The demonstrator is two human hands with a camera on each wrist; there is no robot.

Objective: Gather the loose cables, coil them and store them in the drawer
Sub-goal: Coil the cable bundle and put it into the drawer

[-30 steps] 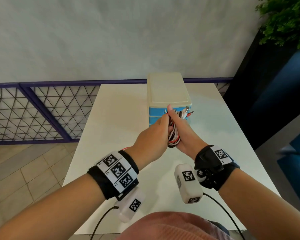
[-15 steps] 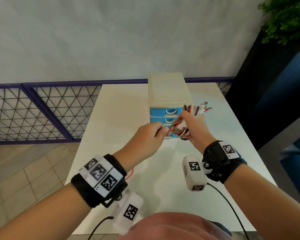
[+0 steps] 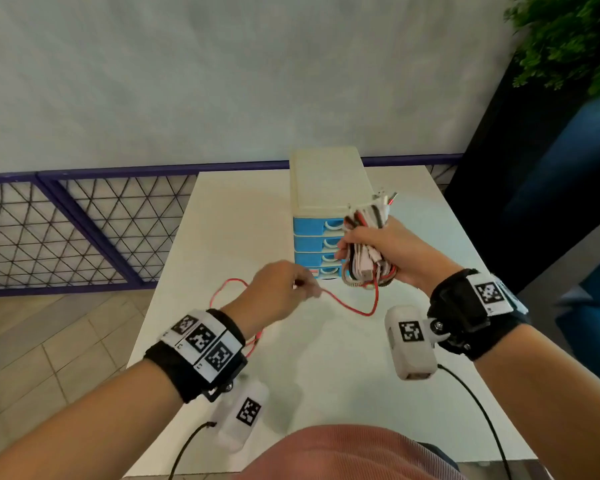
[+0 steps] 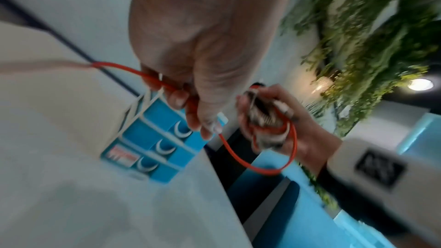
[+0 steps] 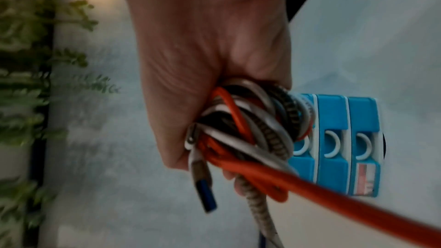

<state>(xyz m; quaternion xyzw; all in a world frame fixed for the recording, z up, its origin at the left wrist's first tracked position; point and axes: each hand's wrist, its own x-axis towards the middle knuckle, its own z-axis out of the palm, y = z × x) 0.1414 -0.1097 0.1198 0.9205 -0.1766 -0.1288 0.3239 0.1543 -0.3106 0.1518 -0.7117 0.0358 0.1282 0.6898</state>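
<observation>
Nearest, between left hand (image 3: 281, 292) fingers: red cable (image 3: 350, 308) pinched, sagging rightward to the cable bundle (image 3: 368, 251) that right hand (image 3: 392, 251) fist grips upright. Just beyond both, drawer unit (image 3: 317, 247) drawers all closed. Right hand nearer; likely wrap red slack next.

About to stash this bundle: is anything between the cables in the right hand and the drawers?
Yes. All four drawers are shut, so none can take the bundle yet. A red cable also trails from it to the left hand.
</observation>
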